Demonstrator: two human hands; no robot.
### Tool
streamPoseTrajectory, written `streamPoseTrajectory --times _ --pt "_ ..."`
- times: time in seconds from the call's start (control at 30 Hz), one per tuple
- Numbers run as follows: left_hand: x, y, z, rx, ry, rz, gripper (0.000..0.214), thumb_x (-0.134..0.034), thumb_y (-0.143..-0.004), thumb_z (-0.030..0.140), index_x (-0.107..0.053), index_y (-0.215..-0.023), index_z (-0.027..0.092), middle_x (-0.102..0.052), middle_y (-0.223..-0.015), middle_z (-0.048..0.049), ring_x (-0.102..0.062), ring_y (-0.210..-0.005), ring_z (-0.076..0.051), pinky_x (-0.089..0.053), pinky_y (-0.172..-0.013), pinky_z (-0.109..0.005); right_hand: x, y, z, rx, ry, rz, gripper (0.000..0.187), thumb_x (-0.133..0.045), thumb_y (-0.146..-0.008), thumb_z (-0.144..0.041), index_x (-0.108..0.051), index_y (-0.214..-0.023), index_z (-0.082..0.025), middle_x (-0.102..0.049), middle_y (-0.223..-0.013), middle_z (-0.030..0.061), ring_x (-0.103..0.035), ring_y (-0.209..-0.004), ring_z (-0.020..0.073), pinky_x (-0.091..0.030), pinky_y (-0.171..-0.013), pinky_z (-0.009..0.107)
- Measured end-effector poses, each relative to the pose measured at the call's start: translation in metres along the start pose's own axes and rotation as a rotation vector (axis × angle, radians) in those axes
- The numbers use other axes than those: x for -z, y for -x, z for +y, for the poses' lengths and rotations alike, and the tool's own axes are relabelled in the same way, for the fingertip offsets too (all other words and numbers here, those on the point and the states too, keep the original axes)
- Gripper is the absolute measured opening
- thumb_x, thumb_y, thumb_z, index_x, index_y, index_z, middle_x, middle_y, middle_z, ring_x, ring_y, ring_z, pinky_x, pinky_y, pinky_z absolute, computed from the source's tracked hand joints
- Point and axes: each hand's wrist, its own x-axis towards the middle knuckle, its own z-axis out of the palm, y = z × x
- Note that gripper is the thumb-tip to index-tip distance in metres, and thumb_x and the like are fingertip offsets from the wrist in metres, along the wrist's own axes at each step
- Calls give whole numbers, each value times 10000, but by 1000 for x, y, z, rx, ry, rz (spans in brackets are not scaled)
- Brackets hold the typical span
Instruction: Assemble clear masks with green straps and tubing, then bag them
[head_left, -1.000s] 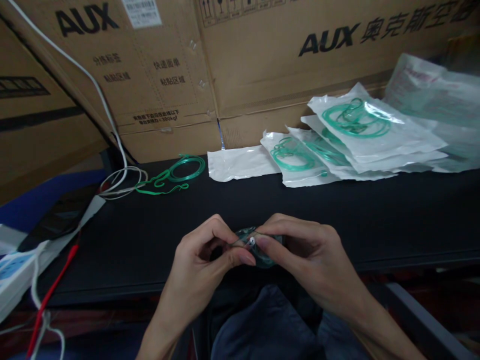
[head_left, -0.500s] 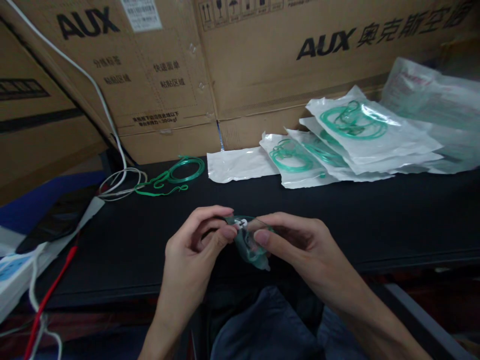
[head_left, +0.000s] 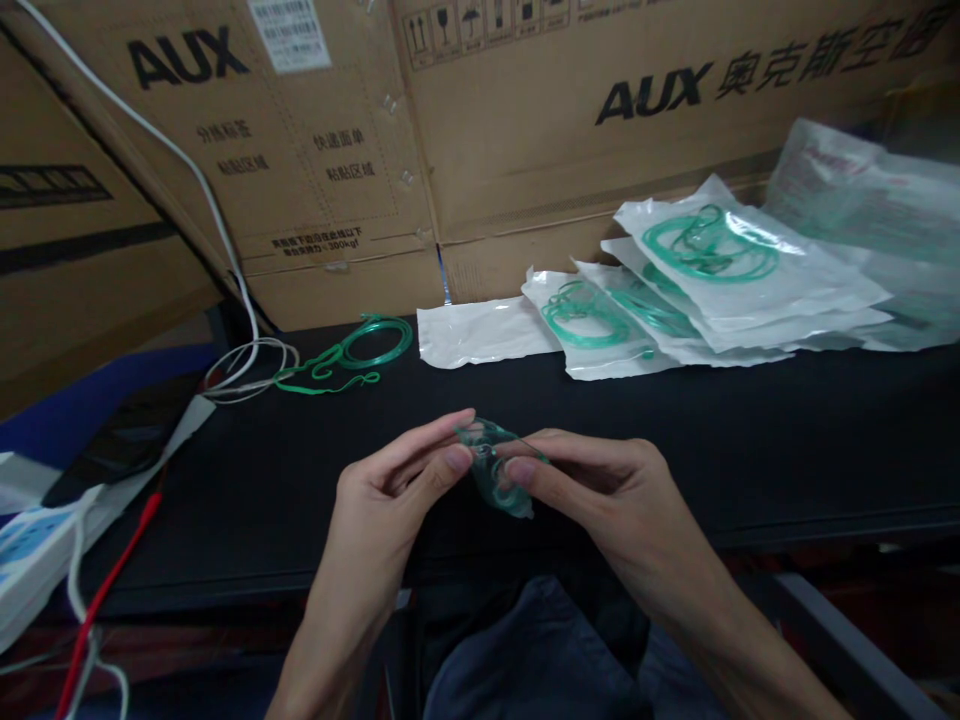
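Observation:
A translucent green oxygen mask (head_left: 501, 484) is held between my two hands, just above the front part of the black tabletop. My left hand (head_left: 401, 492) pinches its left edge between thumb and fingers. On the other side, my right hand (head_left: 600, 475) grips the mask with the thumb on the near face and the fingers behind. A thin green edge or cord runs from the top of the mask toward the right fingers. Small details at the mask's middle are blurred and partly covered by the thumbs.
Coiled green tubing (head_left: 375, 342) and a green strap (head_left: 322, 388) lie at the left back. Beside them is a white pouch (head_left: 480, 332). Several clear-fronted pouches (head_left: 802, 285) with green tubing are stacked at right. Cardboard boxes (head_left: 517, 150) stand behind; a power strip (head_left: 34, 560) and cables lie left.
The mask has turned slightly in my fingers, and the white piece that showed by my left fingertips is no longer visible. Both hands keep their grip; the view has shifted a little.

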Motion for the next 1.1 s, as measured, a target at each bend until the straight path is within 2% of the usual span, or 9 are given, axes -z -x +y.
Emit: streamPoseTrajectory --times 0.3,0.47,0.63,0.83,1.1 --pt "2 -3 -3 -39 3 -37 259 -878 -763 281 -825 -1016 257 -813 -978 -29 -752 -886 -128 -581 -792 -137 -2 1 3 68 62 58 137 -818 -819 -255 -853 -944 -297 -804 -855 17 -701 -790 148 -532 -688 223" --pt "-1 -2 -2 -57 6 -19 264 -909 -711 264 -820 -957 222 -800 -919 -30 -750 -843 -135 -602 -786 -172 -4 1 5 227 174 119 209 -766 -843 -144 -851 -959 -295 -804 -865 21 -719 -794 158 -552 -713 242" --pt "-6 -2 -1 -102 -15 41 235 -909 -684 226 -795 -883 179 -777 -874 -23 -740 -816 -140 -621 -794 -212 -4 3 6 292 243 112 249 -739 -861 -111 -844 -997 -292 -793 -871 33 -719 -807 182 -555 -714 284" --pt "-9 -2 2 -167 -56 46 200 -883 -692 192 -771 -855 163 -742 -825 -15 -726 -780 -143 -629 -769 -234 -1 4 6 285 256 70 265 -731 -874 -115 -837 -1023 -307 -776 -863 28 -709 -811 173 -542 -699 273" --pt "-7 -1 1 -176 -49 49 196 -888 -686 199 -749 -819 163 -725 -830 -4 -715 -791 -135 -621 -768 -223 1 3 3 210 182 21 237 -750 -873 -151 -837 -1005 -327 -778 -876 15 -699 -829 150 -549 -717 241"
